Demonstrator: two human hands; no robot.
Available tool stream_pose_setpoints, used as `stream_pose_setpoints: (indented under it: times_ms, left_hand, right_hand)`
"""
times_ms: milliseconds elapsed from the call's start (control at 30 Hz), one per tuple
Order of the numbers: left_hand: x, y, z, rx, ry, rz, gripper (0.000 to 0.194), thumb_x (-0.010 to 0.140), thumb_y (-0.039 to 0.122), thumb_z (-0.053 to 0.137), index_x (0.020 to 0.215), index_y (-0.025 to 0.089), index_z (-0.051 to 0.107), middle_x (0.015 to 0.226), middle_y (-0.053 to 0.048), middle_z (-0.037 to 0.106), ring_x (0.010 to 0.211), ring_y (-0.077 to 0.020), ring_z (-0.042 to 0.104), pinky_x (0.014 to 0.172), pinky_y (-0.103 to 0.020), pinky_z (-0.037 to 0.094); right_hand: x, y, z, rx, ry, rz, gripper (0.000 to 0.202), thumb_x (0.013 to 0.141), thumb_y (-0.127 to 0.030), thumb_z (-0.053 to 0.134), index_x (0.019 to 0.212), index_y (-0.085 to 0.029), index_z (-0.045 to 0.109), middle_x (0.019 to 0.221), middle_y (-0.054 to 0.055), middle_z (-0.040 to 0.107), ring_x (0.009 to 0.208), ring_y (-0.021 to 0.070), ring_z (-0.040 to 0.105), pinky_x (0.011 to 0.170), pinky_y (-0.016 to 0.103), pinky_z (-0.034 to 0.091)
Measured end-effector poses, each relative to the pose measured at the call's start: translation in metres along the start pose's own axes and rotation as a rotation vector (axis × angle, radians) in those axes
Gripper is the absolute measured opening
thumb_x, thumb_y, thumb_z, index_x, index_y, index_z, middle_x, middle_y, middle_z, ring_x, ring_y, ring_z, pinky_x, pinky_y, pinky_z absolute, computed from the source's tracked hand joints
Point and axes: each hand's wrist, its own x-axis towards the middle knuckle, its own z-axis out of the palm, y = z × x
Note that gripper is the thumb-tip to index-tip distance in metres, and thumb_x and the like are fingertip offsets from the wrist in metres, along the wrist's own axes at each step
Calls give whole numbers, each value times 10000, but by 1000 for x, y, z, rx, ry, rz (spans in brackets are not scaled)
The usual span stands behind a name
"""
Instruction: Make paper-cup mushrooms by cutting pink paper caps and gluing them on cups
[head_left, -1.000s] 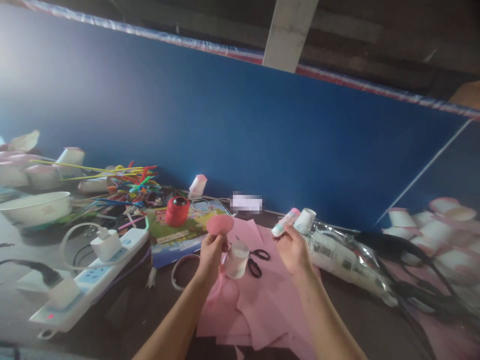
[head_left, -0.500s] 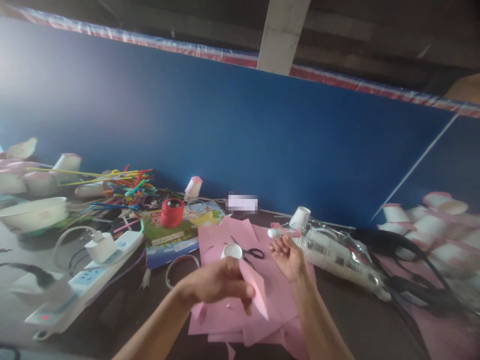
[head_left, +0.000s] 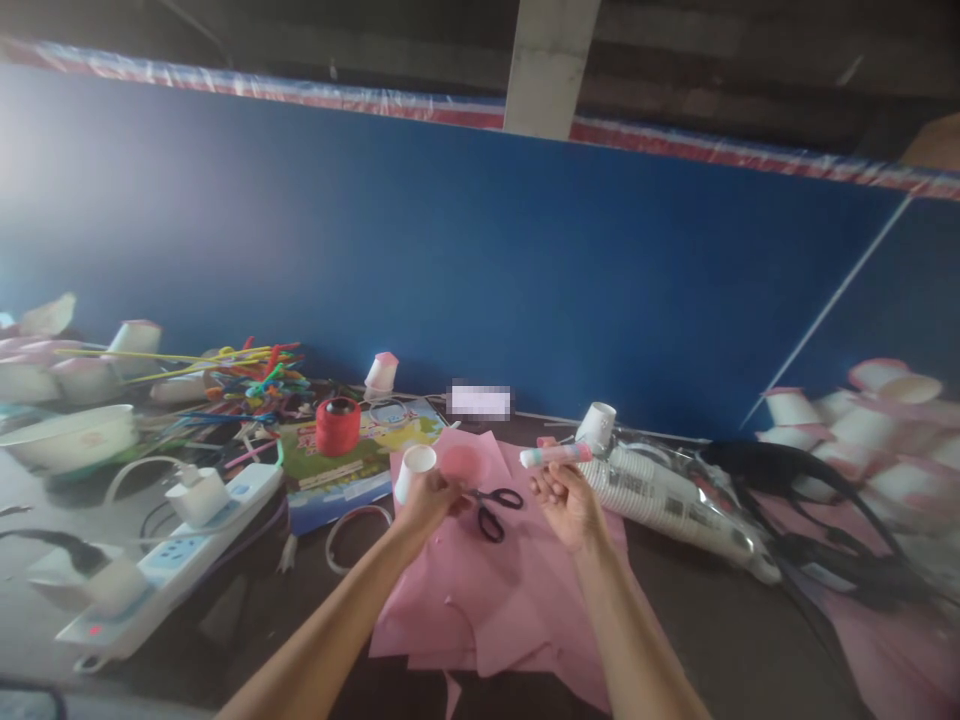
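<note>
My left hand [head_left: 433, 507] is closed against a white paper cup [head_left: 415, 468] at the left edge of the pink paper sheets [head_left: 465, 570]; it covers part of the cup's side. Just beyond its fingertips shows a darker pink, rounded, blurred shape [head_left: 462, 462], too smeared to name. A pair of scissors [head_left: 493, 520] with black handles lies on the sheets, its blades running toward those fingertips. My right hand [head_left: 570, 508] is raised over the right side of the sheets. Its fingers are curled around a glue stick [head_left: 555, 456] with a white end pointing left.
A sleeve of stacked paper cups [head_left: 667, 500] lies at right, beside a black cable [head_left: 817, 470] and piled cups [head_left: 870, 440]. Red thread [head_left: 337, 427] stands on a booklet [head_left: 307, 480]. Further left are a power strip [head_left: 180, 550], coloured pipe cleaners [head_left: 270, 370] and a bowl [head_left: 67, 440].
My left hand and the paper cup have shifted left and away from me. The pink paper piece that stuck out from this hand no longer shows there. My right hand keeps the glue stick.
</note>
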Motion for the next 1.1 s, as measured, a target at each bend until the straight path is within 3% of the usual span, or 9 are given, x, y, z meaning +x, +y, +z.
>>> stream_pose_setpoints:
  times_ms: [167,267,367,500,667,833,967,1100]
  left_hand:
    - [3,-12,-3,74,-50,-67,143,605,262,646,582,141,573,441,-32,569,335,-120,491,327,-197,309]
    - [-2,-14,-8,123,-82,-76,140,626,265,631,580,147,572,363,-1,512,274,-93,407,291,-179,217]
    - [-5,-12,-14,180,-132,-46,144,643,270,620,586,148,566,361,18,489,281,-81,398,302,-176,218]
    - [-5,-8,-18,219,-155,0,195,709,282,545,579,138,564,361,22,467,292,-64,384,322,-169,215]
    - [-4,-6,-20,341,-183,5,258,760,332,489,617,135,575,352,25,469,290,-63,366,338,-174,250]
    - [-8,-1,-19,369,-197,36,281,783,353,462,611,144,538,375,30,469,341,-76,404,367,-185,265]
    - [-11,4,-20,378,-258,-2,308,772,358,487,549,145,495,410,28,457,369,-67,378,382,-197,239]
    - [-12,3,-21,297,-328,-2,299,729,378,570,571,131,509,487,17,488,441,-70,412,425,-199,264]
  right_hand:
    - [-2,7,4,-14,-18,-32,151,670,-194,687,810,-226,638,448,-107,378,433,55,345,578,241,403]
    - [-5,9,10,-73,-50,-59,209,647,-167,697,836,-234,638,565,-79,501,505,66,415,574,235,390]
    - [-9,10,15,-135,-82,-80,205,651,-187,696,838,-246,640,752,-44,598,616,90,489,624,252,403]
    - [-13,8,16,-225,-203,-14,205,671,-356,679,850,-258,651,880,-4,628,828,176,552,756,341,426]
    - [-16,13,10,-382,-285,24,310,620,-437,711,857,-239,676,994,39,633,1078,253,476,903,395,376]
    - [-15,19,3,-476,-176,91,250,665,-278,717,910,-276,668,899,-8,658,981,205,522,860,333,399]
    - [-11,19,1,-390,-150,151,214,668,-292,712,868,-219,686,795,2,642,790,170,556,753,306,450]
    - [-9,19,1,-303,-133,226,164,676,-291,704,807,-193,691,812,22,642,751,166,565,708,310,478]
